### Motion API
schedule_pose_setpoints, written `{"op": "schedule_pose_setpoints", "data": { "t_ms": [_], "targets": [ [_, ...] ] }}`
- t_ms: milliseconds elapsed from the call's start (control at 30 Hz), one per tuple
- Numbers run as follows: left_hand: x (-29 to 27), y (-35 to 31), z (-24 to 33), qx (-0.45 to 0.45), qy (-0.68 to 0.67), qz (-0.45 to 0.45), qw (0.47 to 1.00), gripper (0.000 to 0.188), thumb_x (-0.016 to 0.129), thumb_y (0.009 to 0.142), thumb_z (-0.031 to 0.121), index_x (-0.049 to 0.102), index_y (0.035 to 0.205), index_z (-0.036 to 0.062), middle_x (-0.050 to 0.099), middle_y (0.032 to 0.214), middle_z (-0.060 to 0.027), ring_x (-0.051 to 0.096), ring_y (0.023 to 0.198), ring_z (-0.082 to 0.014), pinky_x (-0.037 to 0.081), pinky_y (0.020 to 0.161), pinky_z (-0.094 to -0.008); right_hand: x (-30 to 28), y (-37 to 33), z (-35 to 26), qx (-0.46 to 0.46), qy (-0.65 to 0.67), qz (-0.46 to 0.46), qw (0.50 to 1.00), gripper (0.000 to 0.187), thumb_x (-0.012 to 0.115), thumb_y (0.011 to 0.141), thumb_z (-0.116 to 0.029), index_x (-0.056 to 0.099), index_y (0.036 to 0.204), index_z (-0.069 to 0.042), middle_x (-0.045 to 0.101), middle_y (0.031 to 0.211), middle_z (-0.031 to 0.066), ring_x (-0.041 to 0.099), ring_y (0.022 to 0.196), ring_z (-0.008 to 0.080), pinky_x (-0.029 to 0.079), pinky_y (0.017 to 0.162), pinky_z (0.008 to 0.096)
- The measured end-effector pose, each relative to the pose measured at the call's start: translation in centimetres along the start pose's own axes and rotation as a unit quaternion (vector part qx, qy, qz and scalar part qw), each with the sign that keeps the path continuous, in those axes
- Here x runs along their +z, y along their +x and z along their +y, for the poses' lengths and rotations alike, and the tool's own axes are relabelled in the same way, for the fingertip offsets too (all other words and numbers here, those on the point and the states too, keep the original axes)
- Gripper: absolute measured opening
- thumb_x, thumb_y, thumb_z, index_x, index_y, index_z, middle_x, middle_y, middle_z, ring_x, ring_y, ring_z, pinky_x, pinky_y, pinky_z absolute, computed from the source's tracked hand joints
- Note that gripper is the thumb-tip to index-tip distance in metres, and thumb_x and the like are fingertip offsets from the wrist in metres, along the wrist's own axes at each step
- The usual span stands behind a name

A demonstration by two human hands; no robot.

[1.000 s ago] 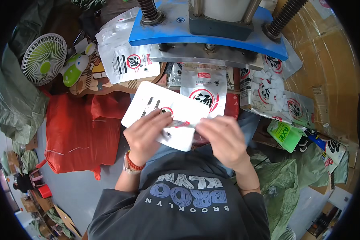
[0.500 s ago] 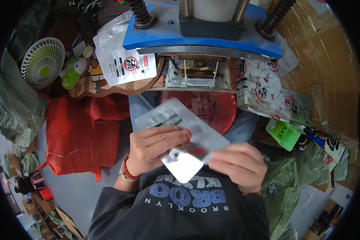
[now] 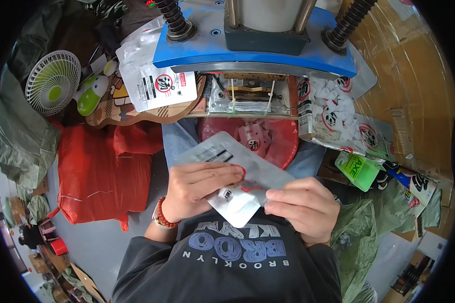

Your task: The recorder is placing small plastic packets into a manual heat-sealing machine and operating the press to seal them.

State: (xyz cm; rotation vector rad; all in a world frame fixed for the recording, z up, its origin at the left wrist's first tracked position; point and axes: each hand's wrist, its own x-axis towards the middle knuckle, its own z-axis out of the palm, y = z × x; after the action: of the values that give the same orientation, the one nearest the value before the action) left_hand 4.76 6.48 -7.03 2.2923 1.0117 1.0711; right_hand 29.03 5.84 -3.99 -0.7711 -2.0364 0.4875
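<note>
A silver foil pouch (image 3: 260, 174) with red and black print slants across my lap in front of my chest. My left hand (image 3: 199, 187) lies over its left part, fingers together on the face, the thumb hidden beneath. At the lower right edge my right hand (image 3: 306, 204) pinches the pouch between thumb and fingers. Beyond the pouch, a red basin (image 3: 288, 144) holds small printed pieces. Above it stands a press with a blue plate (image 3: 202, 53) and a metal die (image 3: 253, 96) under it.
Printed silver pouches (image 3: 159, 86) lie stacked at the left of the press. A box of white scraps (image 3: 333, 108) stands at its right. Farther left are a small fan (image 3: 53, 83) and a red bag (image 3: 103, 177). A green container (image 3: 358, 170) sits at right, beside a cardboard wall (image 3: 409, 76).
The pouch has shifted slightly down and flattened a little, showing more of the basin's contents. Both hands keep their hold, and the right hand is sharper now.
</note>
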Motion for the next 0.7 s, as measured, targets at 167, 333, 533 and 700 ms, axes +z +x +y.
{"op": "schedule_pose_setpoints", "data": {
  "t_ms": [167,333,533,700],
  "targets": [
    [4.0,0.2,-3.3,-0.269,-0.234,-0.085,0.930,0.015,0.073,0.082,0.012,0.073,0.094,0.0032,0.071,0.076,-0.0067,0.064,0.065,-0.0083,0.050,0.060,-0.0253,1.3,1.2,2.7,0.109,0.035,0.004,0.993,0.042,0.083,0.062,-0.007,0.067,0.101,-0.002,0.067,0.107,0.0103,0.061,0.093,0.0264,0.049,0.080,0.0353],
    [6.6,2.4,-6.6,-0.425,-0.447,0.042,0.786,0.021,0.069,0.091,0.018,0.072,0.099,-0.0018,0.072,0.087,-0.0021,0.062,0.073,-0.0044,0.048,0.067,-0.0203,-0.9,-0.1,5.1,0.148,-0.053,0.171,0.973,0.055,0.076,0.079,-0.009,0.053,0.128,0.003,0.057,0.129,0.0143,0.054,0.118,0.0259,0.038,0.104,0.0381],
    [6.1,6.1,-7.5,-0.444,-0.548,0.073,0.705,0.019,0.065,0.091,0.009,0.066,0.106,-0.0024,0.071,0.097,-0.0089,0.068,0.084,-0.0127,0.056,0.070,-0.0280,-1.6,1.1,10.5,0.256,-0.290,0.091,0.917,0.029,0.049,0.099,-0.019,0.059,0.116,0.003,0.062,0.116,0.0172,0.058,0.107,0.0306,0.043,0.094,0.0373],
    [3.9,5.0,-10.0,-0.435,-0.308,0.070,0.843,0.046,0.071,0.088,0.029,0.059,0.119,-0.0030,0.066,0.111,-0.0110,0.064,0.096,-0.0173,0.050,0.083,-0.0324,-1.2,-3.7,12.2,0.329,-0.248,-0.017,0.911,0.030,0.046,0.101,-0.024,0.058,0.112,0.001,0.061,0.109,0.0197,0.059,0.098,0.0339,0.045,0.086,0.0378]
  ]
}}
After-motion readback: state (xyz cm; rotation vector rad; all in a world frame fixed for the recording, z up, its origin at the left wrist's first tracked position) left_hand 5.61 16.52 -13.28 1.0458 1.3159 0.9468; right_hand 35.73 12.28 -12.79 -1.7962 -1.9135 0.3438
